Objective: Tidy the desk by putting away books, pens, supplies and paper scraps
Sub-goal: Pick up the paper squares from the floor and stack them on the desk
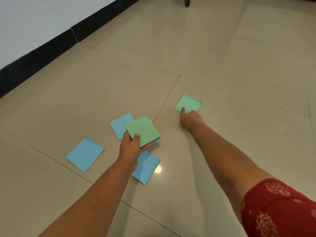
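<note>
We reached over a glossy beige tiled floor (222, 57) edged by a black skirting board (51, 48) under a white wall (34, 14). Our left hand (131, 144) gripped a green-topped paper stack (142, 130) above three blue sheets lying on the floor, while our right hand (189, 118) pinched a green sheet (189, 103) lying just beyond a tile joint.

Beige tiled floor (222, 53) carries three blue papers (85, 154) and one green paper (189, 103).

lower sheets of held stack (156, 139) hidden under green top sheet, near blue sheet (147, 168) partly covered by left wrist, right hand (189, 118) fingers partly hidden, dark furniture leg (186, 1) cut off at far edge
</note>
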